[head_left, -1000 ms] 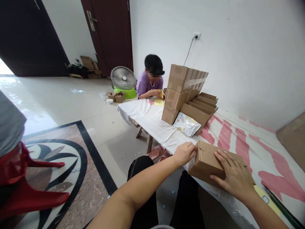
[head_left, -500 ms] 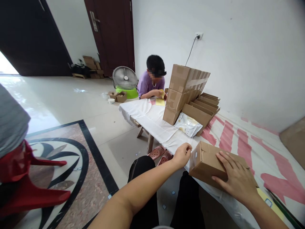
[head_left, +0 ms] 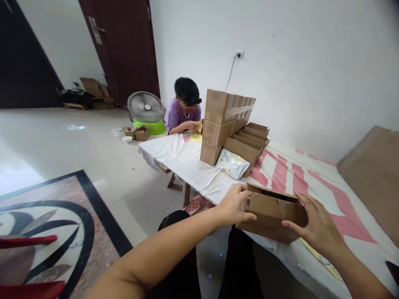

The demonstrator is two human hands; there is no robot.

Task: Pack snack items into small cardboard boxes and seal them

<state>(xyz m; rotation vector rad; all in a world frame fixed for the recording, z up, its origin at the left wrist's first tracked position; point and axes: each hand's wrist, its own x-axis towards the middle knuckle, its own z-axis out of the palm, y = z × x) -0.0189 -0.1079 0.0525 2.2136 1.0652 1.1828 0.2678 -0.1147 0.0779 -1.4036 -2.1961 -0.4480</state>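
In front of me a brown cardboard box rests at the near edge of the cloth-covered table, its top parted along a dark gap. My left hand grips its left end, thumb on the near side and fingers over the top corner. Around the right end curves my right hand, its thumb on the near side and fingertips at the upper far corner. What is inside the box is hidden. Just beyond lie white printed plastic packets, leaning by a row of open cartons.
Taped cartons are stacked on the white and pink cloth. Across the table a person in purple handles yellow sheets. A yellow strip lies right of my box. A fan stands on the floor; a large cardboard sheet leans right.
The box's closed top has come open. My right hand has gone from lying flat on top to holding the right end; my left hand now grips the left end. The view has swung right.
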